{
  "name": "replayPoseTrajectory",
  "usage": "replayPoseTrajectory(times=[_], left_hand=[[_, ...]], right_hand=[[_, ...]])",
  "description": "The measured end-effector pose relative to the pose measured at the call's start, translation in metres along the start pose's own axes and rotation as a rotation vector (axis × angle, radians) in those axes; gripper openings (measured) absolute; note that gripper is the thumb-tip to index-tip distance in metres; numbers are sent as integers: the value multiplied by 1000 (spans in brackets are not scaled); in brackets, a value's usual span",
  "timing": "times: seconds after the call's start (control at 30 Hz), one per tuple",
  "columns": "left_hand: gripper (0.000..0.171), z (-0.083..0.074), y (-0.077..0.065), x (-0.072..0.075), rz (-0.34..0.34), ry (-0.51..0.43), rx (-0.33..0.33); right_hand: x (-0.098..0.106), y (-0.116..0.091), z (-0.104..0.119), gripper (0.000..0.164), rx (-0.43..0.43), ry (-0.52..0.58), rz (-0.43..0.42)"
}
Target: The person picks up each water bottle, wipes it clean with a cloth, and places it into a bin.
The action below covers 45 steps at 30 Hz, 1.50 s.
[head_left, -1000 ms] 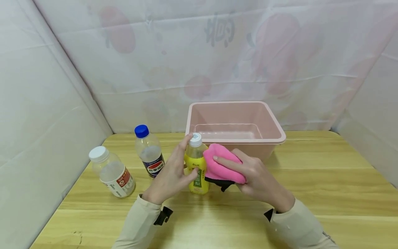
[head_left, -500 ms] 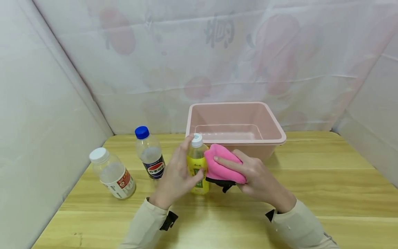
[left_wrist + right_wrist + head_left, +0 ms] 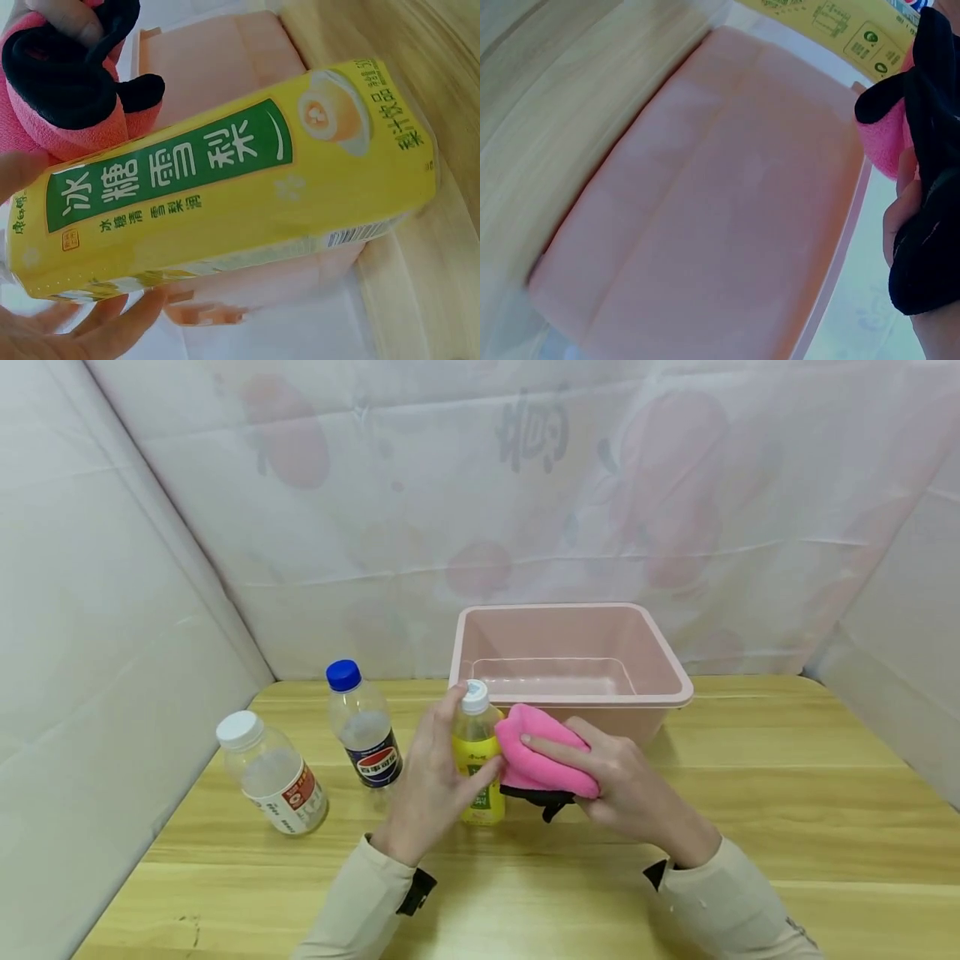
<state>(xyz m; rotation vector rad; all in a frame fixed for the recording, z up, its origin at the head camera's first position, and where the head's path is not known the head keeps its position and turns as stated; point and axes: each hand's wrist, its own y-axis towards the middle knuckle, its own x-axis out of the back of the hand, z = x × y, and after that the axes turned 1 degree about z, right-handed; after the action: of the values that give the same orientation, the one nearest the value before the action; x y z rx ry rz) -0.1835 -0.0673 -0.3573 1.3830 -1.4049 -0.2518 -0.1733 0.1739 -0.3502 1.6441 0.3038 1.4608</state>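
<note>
A clear bottle with a yellow label and a white cap (image 3: 477,752) stands upright in the middle, in front of the pink basin. My left hand (image 3: 431,772) holds it from the left, thumb across the front and other fingers behind. The left wrist view shows the label's green panel (image 3: 169,165) facing the camera. My right hand (image 3: 618,777) grips a bunched pink cloth (image 3: 543,752) with a black underside, against the bottle's right side. In the right wrist view, the cloth's black side (image 3: 930,225) hides part of that hand.
A pink basin (image 3: 652,701) sits at the back of the wooden table (image 3: 795,827). Left of my hands stand a Pepsi bottle with a blue cap (image 3: 363,727) and a white-capped bottle with a white and red label (image 3: 273,777). Fabric walls (image 3: 375,510) enclose the table.
My left wrist has swung to the right, and the yellow-labelled bottle has shifted very slightly right. My right hand and the pink cloth have moved only a little to the right.
</note>
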Motion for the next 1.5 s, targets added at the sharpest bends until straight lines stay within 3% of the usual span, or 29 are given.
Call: replayPoseTrajectory(times=[0.4,0.63,0.87,1.1,1.3,1.5], left_hand=[[93,2,-1,3,27,-82,34],[92,1,0,3,33,-47,36],[90,1,1,3,19,-46,33],[91,5,2,9,74,-111,37],[90,12,4,14,131,-140,-7],[87,16,4,17,173,-261,-20]], right_hand=[[3,0,-1,70,-43,7,59],[4,1,-1,78,-4,8,13],[6,1,-3,73,-14,2,12],[7,0,-5,76,3,1,-14],[10,-2,-6,81,-13,-5,-30],[11,-1,-6,81,-15,-2,-34]])
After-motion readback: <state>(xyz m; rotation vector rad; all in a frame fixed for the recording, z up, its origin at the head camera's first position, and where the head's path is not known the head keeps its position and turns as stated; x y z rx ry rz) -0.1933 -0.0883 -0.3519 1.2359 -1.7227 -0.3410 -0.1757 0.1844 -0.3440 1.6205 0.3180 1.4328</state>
